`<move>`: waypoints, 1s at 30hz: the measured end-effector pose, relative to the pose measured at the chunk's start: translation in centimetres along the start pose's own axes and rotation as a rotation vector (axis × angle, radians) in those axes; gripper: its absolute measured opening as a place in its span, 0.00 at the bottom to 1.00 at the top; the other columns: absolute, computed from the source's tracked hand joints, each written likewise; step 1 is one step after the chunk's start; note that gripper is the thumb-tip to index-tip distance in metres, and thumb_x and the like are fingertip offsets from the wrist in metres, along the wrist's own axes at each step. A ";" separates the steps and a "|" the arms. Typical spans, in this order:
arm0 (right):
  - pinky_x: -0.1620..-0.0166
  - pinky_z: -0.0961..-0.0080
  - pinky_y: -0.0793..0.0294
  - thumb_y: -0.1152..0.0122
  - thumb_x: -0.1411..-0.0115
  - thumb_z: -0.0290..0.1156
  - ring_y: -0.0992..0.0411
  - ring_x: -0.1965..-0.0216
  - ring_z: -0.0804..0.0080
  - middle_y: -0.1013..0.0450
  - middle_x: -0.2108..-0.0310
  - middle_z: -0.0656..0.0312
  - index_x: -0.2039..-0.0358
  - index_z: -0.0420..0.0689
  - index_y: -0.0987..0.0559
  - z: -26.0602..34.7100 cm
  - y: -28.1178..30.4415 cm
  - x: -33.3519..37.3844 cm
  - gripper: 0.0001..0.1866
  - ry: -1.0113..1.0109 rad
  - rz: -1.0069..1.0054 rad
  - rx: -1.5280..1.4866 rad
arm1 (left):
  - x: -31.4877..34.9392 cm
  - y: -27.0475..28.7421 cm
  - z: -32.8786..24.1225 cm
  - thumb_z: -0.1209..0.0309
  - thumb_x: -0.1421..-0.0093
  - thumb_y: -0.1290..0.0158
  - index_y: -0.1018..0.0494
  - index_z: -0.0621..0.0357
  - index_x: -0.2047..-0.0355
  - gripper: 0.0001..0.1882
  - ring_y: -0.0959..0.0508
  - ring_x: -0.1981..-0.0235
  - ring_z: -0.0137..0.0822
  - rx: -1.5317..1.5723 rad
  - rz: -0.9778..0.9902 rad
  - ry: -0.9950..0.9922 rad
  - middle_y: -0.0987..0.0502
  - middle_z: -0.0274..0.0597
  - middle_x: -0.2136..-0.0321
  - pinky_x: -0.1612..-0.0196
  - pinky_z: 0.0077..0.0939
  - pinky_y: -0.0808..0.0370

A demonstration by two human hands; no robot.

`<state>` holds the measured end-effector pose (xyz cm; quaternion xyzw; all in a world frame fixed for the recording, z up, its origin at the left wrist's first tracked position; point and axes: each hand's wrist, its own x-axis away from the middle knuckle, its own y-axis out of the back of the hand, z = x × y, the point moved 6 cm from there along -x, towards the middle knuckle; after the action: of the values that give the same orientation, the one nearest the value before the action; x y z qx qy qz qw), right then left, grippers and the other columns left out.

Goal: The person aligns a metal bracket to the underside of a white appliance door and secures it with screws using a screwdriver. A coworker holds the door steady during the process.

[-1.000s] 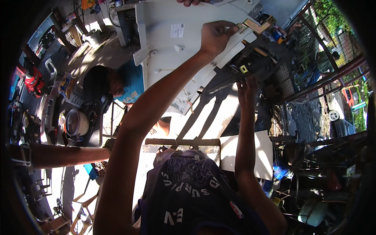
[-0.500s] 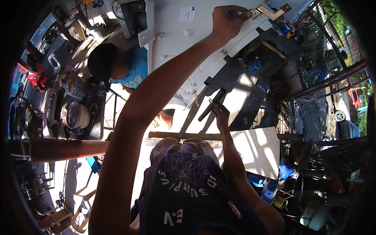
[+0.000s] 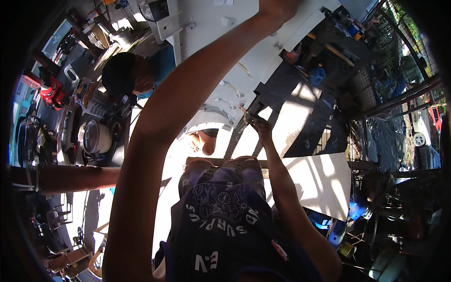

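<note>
My left arm stretches up across a large white panel. My left hand (image 3: 278,9) is at the top edge of the view; its fingers are cut off and what they hold does not show. Lower down, by the near right edge of the white panel (image 3: 213,47), my right hand (image 3: 260,125) is closed on a dark metal bracket (image 3: 254,106). A brassy plate (image 3: 247,117) shows at my right fingertips, close to the panel's edge. Where the bracket meets the panel I cannot tell.
Beyond my left arm another person (image 3: 124,73) in a dark cap leans close to the panel. A lidded pot (image 3: 96,136) stands on a table at the left. A reddish-brown pole (image 3: 77,180) juts in below it. A pale board (image 3: 324,181) lies to my right.
My left hand has moved up partly out of view, and the brassy bracket it held no longer shows. My right hand has brought the dark bracket up and left to the panel's edge.
</note>
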<state>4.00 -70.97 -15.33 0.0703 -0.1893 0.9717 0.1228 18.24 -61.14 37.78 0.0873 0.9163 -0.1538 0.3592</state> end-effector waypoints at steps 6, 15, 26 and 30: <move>0.50 0.76 0.20 0.45 0.35 0.22 0.23 0.57 0.72 0.22 0.57 0.57 0.50 0.33 0.23 1.5 -2.3 -0.4 0.13 0.005 0.038 0.056 | -0.4 0.6 0.3 0.69 0.43 0.37 0.17 0.64 0.64 0.10 0.43 0.85 0.17 -0.010 -0.032 -0.003 0.34 0.22 0.86 0.83 0.21 0.47; 0.51 0.77 0.20 0.45 0.35 0.21 0.23 0.58 0.73 0.23 0.57 0.56 0.49 0.33 0.23 2.7 -3.2 0.1 0.14 0.066 -0.031 0.112 | -0.6 0.4 0.6 0.68 0.43 0.36 0.16 0.62 0.64 0.11 0.43 0.85 0.18 -0.042 -0.038 0.014 0.35 0.23 0.86 0.83 0.22 0.47; 0.50 0.74 0.19 0.46 0.34 0.21 0.22 0.56 0.68 0.23 0.56 0.54 0.48 0.31 0.25 2.0 -2.2 0.0 0.15 0.063 0.003 -0.005 | -0.1 -0.4 0.7 0.68 0.44 0.36 0.16 0.61 0.65 0.10 0.42 0.85 0.19 -0.016 -0.048 -0.007 0.35 0.23 0.86 0.82 0.23 0.46; 0.49 0.73 0.20 0.46 0.34 0.21 0.23 0.55 0.69 0.23 0.56 0.54 0.49 0.30 0.25 2.1 -3.6 0.1 0.15 0.055 0.038 -0.002 | -0.2 0.5 0.0 0.69 0.44 0.36 0.16 0.62 0.66 0.09 0.42 0.84 0.19 -0.002 -0.037 0.030 0.35 0.24 0.86 0.82 0.23 0.46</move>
<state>5.07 -68.49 -12.13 0.0397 -0.1881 0.9752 0.1095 18.46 -60.69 37.84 0.0720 0.9232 -0.1582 0.3427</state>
